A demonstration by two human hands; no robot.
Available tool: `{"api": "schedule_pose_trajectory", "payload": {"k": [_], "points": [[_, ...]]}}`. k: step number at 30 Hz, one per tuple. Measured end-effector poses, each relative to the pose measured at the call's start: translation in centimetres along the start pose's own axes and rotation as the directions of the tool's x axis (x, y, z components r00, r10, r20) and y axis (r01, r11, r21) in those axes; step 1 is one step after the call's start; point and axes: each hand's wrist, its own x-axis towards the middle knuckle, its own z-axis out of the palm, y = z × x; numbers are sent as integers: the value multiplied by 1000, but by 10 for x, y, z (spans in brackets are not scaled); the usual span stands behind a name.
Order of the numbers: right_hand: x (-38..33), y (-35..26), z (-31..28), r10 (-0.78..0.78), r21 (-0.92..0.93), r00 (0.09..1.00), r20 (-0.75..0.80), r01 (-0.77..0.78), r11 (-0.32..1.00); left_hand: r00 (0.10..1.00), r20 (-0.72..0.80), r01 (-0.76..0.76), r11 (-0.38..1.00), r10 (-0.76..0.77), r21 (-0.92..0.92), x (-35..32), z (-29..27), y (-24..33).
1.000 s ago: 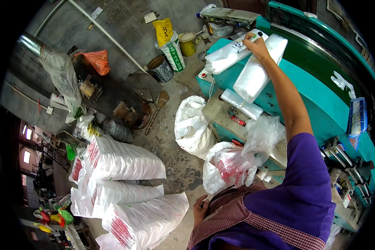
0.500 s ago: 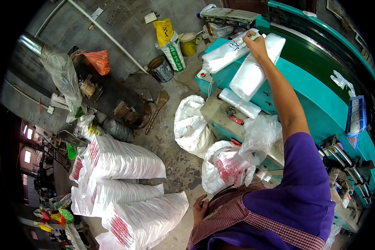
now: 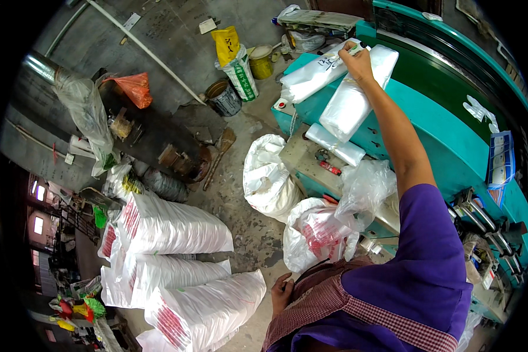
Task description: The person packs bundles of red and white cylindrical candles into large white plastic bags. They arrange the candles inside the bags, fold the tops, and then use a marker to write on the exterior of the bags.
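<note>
My right hand (image 3: 358, 66) is stretched out over the teal machine, its fingers closed round a whitish marker pen (image 3: 356, 49) with a dark end. Beneath the pen is a white plastic-wrapped roll (image 3: 311, 79) with black handwriting on it. A second, thicker clear-plastic roll (image 3: 347, 108) lies alongside, under my right wrist. Low in the view, my left hand (image 3: 282, 296) hangs beside my checked apron (image 3: 317, 302). Its fingers are curled, and what they hold, if anything, is hidden.
A smaller plastic roll (image 3: 336, 145) lies on the machine's beige ledge. Open white sacks (image 3: 270, 188) stand below it on the floor. Several stuffed white sacks (image 3: 176, 226) lie at the left. A dark stove-like drum (image 3: 158, 132) and a bucket (image 3: 223, 98) stand farther back.
The whole view has shifted slightly. My right hand stays at the written roll with the marker pen, and my left hand is still by the apron.
</note>
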Motion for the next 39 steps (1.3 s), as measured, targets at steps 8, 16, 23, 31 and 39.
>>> {"api": "schedule_pose_trajectory", "payload": {"k": [8,16,23,31,39], "points": [[5,9,-1,-61,-213,995,-83,43,976,1000,-29,7,1000,-7,-13,1,1,4],[4,4,-1,-50,-224,997,-64,35,974,1000,1,8,1000,-8,14,0,-1,9],[5,8,-1,-49,-203,996,-78,32,979,999,6,34,999,-34,-16,-1,-2,12],[7,15,-1,-64,-270,995,-74,42,962,999,-39,31,992,-36,-119,-2,1,6],[8,17,-1,-61,-271,997,-55,44,962,998,-19,56,991,-59,-125,-6,0,13]]}}
